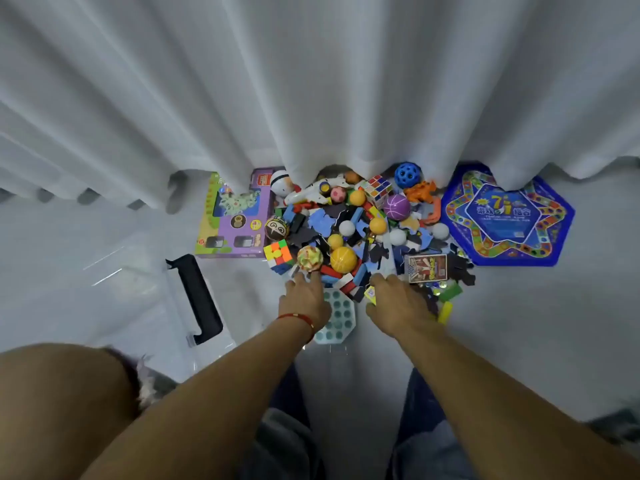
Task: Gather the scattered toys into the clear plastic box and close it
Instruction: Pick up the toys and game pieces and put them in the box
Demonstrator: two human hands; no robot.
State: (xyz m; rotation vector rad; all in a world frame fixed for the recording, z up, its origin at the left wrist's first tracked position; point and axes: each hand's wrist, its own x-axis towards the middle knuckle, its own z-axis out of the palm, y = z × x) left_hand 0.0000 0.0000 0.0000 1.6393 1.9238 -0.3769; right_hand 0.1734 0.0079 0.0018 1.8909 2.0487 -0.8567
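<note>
both arms reach forward and down, the left hand (pixel 304 299) and right hand (pixel 394 303) landing at the near edge of the toy pile (pixel 353 237), fingers spread and relaxed, holding nothing yet — likely placed either side to scoop inward. the left hand lies over a pale teal hexagonal pop toy (pixel 341 315). the clear plastic box (pixel 114 289) with its black handle (pixel 199 299) sits just to the left, close by for dropping toys in. beyond, balls, cubes and foam pieces heap against the white curtain (pixel 311 81), flanked by a purple game box (pixel 235 216) and a blue hexagonal game board (pixel 509 220).
</note>
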